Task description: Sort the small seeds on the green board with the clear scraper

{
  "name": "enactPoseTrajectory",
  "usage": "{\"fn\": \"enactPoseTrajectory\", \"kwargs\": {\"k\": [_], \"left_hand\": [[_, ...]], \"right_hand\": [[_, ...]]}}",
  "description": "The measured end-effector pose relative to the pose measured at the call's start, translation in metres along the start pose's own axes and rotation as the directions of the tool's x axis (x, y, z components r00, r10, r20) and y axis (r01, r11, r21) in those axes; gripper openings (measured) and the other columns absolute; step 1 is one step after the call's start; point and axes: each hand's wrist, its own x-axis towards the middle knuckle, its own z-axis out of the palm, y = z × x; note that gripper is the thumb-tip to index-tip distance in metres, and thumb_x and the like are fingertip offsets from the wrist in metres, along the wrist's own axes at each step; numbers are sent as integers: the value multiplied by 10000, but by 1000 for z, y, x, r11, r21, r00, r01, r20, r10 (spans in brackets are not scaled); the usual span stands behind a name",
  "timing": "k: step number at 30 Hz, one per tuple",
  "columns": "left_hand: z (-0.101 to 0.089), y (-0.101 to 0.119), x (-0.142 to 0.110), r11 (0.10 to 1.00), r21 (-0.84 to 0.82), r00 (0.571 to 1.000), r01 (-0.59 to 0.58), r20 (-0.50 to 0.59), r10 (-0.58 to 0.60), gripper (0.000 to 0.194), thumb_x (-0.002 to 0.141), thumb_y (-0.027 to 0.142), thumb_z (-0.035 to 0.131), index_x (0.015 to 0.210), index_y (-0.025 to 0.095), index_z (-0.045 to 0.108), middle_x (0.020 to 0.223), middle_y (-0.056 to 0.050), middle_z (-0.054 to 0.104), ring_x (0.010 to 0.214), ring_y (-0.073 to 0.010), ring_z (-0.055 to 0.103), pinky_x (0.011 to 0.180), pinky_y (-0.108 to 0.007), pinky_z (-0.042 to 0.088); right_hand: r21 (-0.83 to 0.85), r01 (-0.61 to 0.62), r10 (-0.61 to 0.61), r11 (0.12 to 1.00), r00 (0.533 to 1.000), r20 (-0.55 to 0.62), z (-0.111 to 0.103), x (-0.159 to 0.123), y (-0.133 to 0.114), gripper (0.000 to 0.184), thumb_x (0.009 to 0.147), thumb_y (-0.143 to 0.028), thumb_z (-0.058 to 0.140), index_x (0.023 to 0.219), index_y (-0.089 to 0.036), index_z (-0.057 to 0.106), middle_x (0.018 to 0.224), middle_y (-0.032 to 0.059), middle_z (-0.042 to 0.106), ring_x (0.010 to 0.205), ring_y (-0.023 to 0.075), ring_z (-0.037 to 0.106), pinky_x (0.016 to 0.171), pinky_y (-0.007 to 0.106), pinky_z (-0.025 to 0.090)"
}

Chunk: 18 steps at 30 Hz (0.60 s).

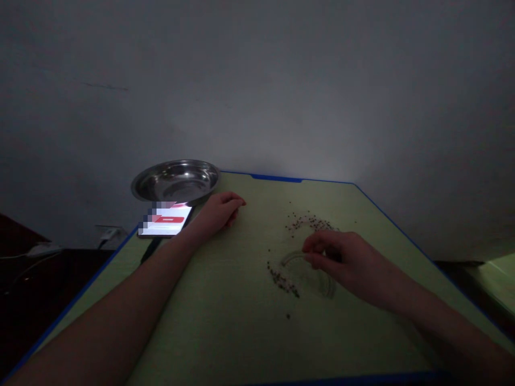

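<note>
My right hand (336, 254) is closed in a pinch on the rim of a clear round dish (330, 289), which looks like glass or plastic. The dish appears slightly tilted over the table. Small dark grains (284, 282), mixed with paler bits, lie along its left side. Beyond my right fingers is another scatter of dark grains (309, 221). My left hand (223, 208) rests on the tabletop with its fingers curled together; nothing shows in them, though the palm side is partly hidden. A lit phone (171, 221) lies near my left wrist.
A shiny metal basin (183, 179) stands at the back left, behind the phone. The pale green table (241, 321) has a blue edge and meets a grey wall (257, 96). Cables and a plug (109, 232) are at the left by the wall.
</note>
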Motion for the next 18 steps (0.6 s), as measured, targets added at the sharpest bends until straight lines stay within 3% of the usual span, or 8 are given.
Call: {"fn": "enactPoseTrajectory", "kwargs": {"k": [8, 18], "left_hand": [[0, 1, -1, 1000, 13, 1000, -10, -2, 10, 165, 799, 289, 494, 798, 176, 615, 420, 66, 437, 341, -69, 373, 365, -195, 275], [2, 0, 0, 1000, -28, 1000, 13, 8, -13, 140, 812, 268, 499, 801, 183, 609, 435, 58, 448, 348, -68, 375, 375, -202, 280]], "right_hand": [[14, 128, -129, 992, 982, 136, 32, -14, -37, 116, 832, -196, 533, 821, -221, 646, 726, -14, 672, 634, 117, 569, 575, 239, 362], [-20, 131, -124, 991, 969, 213, 30, -39, -39, 154, 831, -200, 538, 854, -244, 684, 761, 3, 706, 685, 149, 639, 598, 242, 424]]}}
